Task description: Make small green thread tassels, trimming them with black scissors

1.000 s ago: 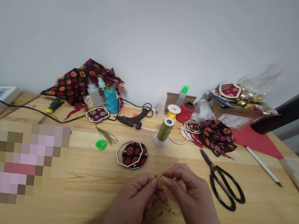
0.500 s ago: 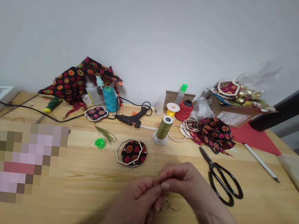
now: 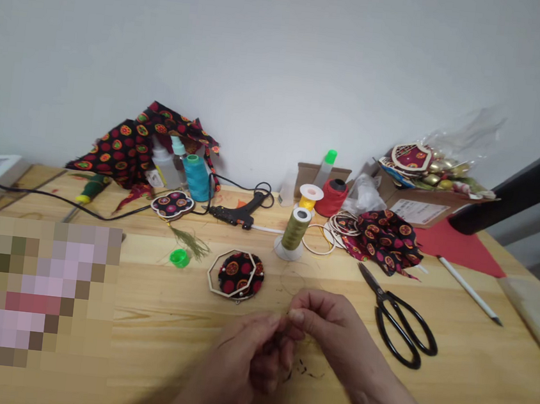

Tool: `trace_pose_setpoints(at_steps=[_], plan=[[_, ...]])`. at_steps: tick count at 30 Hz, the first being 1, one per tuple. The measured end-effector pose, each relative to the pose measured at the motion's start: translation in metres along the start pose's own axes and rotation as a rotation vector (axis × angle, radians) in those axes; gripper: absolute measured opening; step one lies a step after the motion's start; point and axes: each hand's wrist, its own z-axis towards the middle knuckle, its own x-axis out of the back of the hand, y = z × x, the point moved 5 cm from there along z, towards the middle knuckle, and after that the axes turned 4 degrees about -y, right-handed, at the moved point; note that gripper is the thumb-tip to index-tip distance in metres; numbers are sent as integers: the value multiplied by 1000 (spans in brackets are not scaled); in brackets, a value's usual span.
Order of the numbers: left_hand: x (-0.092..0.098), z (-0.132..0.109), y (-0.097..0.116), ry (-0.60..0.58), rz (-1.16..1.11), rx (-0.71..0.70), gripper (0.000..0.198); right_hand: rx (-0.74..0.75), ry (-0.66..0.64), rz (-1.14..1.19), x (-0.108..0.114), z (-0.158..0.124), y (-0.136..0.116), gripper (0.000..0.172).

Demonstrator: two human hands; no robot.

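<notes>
My left hand [image 3: 252, 351] and my right hand [image 3: 322, 320] meet above the front of the wooden table, fingertips close together. Both are closed in a pinch on what looks like a fine thread [image 3: 293, 280], which loops faintly over the wood beyond the right fingers. The bit between the fingertips is too small to see clearly. Behind the hands stands an olive thread spool [image 3: 295, 229]. To their upper left lies a round patterned fabric piece [image 3: 252, 280] with a pale octagonal frame [image 3: 213, 281] over it. Black-handled scissors [image 3: 397, 318] rest right of my right hand.
A glue gun [image 3: 242, 212], a teal thread cone [image 3: 196, 178] and a red one [image 3: 332, 197] stand farther back. A green cap [image 3: 179, 257] and a tasselled ornament [image 3: 172, 205] lie left. Patterned cloth [image 3: 389, 240], a white pencil [image 3: 470, 290] and a filled carton [image 3: 421, 208] are right.
The fingertips have drawn slightly apart, with a small gap now between the left and right pinches. The view has shifted a little; the things on the table stay put.
</notes>
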Motion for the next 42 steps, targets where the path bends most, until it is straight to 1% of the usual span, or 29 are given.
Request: trace_pose_setpoints(at_steps=[4, 7, 10, 14, 16, 18, 20, 22, 24, 28, 30, 34, 38, 41, 42], plan=[[-2, 1, 1, -26, 27, 1, 31, 16, 40, -18, -1, -1, -2, 26], [-1, 2, 1, -21, 83, -11, 29, 23, 70, -63, 1, -1, -2, 26], [0, 3, 1, -4, 109, -20, 28, 31, 98, -91, 4, -2, -3, 23], [3, 2, 0, 35, 121, -23, 26, 70, 192, -122, 15, -6, -6, 19], [3, 2, -1, 34, 125, -19, 28, 35, 167, -100, 16, -6, -4, 18], [1, 2, -1, 20, 138, -26, 31, -13, 93, -58, 13, -6, -2, 17], [0, 2, -1, 9, 155, -28, 32, -11, 49, -30, 10, -5, -1, 13], [0, 2, -2, 11, 165, -26, 31, 23, 49, -37, 8, -4, -3, 8], [1, 2, -4, -4, 149, -11, 31, 76, 86, -111, 8, -5, -6, 7], [2, 2, -8, -49, 126, 6, 31, 204, 202, -476, 9, -10, -18, 11], [3, 2, -6, -51, 171, -17, 31, 220, 205, -586, 9, -12, -21, 13], [3, 3, -4, -32, 267, -38, 30, 227, 195, -630, 9, -12, -23, 14], [3, 3, -1, 0, 303, -56, 25, 248, 206, -658, 6, -12, -24, 15], [2, 1, 3, 9, 354, -67, 25, 301, 194, -635, 4, -13, -27, 16], [2, 0, 6, 13, 397, -93, 24, 329, 189, -616, 3, -13, -28, 15]])
